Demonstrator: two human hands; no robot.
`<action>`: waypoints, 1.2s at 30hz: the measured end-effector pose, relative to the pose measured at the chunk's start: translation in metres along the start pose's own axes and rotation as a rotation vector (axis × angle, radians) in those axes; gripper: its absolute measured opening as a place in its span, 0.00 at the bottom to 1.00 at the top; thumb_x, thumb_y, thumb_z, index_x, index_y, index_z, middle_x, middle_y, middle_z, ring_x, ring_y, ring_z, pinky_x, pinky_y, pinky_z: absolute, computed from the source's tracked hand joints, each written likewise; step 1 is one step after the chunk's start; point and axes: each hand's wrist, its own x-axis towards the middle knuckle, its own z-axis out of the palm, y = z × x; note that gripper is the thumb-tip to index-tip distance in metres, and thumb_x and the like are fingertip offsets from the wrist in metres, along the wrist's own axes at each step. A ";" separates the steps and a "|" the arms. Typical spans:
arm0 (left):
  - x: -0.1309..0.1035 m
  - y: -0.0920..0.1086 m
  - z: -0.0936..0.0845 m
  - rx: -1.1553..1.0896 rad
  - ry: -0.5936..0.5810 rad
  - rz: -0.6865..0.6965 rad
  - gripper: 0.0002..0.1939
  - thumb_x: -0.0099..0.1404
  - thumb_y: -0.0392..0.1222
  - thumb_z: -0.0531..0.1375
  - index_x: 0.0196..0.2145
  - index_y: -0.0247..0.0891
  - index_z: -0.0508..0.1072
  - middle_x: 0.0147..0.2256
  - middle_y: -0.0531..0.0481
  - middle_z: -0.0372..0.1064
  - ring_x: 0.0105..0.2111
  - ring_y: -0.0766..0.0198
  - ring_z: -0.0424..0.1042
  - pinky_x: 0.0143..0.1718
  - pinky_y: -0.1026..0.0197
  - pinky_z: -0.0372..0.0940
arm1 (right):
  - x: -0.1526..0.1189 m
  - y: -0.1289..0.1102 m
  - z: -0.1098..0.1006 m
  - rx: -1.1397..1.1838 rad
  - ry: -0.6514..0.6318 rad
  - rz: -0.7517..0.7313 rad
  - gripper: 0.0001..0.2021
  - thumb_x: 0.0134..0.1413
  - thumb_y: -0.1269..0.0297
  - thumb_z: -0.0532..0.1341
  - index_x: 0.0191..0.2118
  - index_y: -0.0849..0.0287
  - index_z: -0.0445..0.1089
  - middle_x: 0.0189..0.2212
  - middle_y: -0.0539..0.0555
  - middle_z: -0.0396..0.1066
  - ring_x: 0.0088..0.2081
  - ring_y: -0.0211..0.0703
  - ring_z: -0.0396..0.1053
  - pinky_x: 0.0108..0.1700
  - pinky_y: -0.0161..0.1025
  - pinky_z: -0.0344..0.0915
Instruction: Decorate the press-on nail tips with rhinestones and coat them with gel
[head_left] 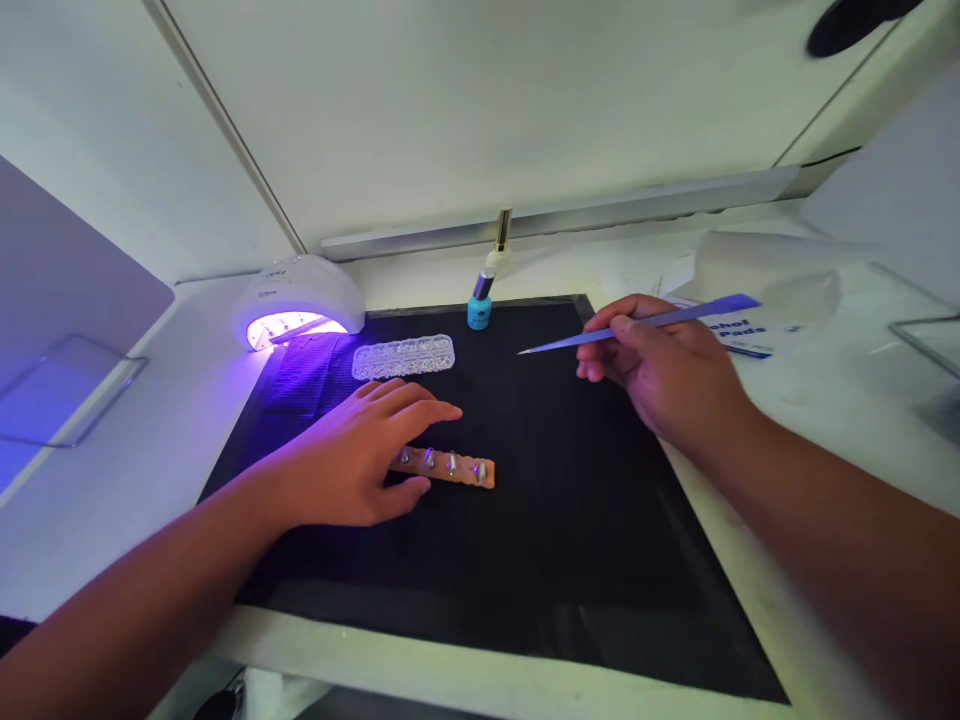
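Observation:
My left hand (360, 455) hovers over or rests beside an orange strip (466, 470), its fingers apart and covering the strip's left end. Small shiny silver pieces sit in a row along the strip; what they are is too small to tell. In my right hand (667, 365) are slim bluish tweezers (637, 325), pinched between thumb and fingers with the tip pointing left above the mat. Beyond my left hand lies a clear compartment case (403, 356) with tiny glittering bits inside. Just behind it to the right stands a turquoise nail polish bottle (478, 310).
A white nail lamp (300, 300) glows purple at the back left. A white bottle with a gold cap (501, 240) stands near the wall. The black mat (570, 560) covers the table's middle. An alcohol pads packet (739, 335) lies behind my right hand.

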 end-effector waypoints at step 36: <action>0.018 0.024 0.013 0.153 -0.073 -0.059 0.23 0.64 0.36 0.57 0.56 0.41 0.61 0.45 0.47 0.72 0.47 0.54 0.70 0.50 0.44 0.63 | 0.004 -0.008 0.005 -0.036 0.114 -0.061 0.07 0.60 0.67 0.59 0.30 0.57 0.66 0.22 0.46 0.69 0.18 0.33 0.65 0.25 0.35 0.65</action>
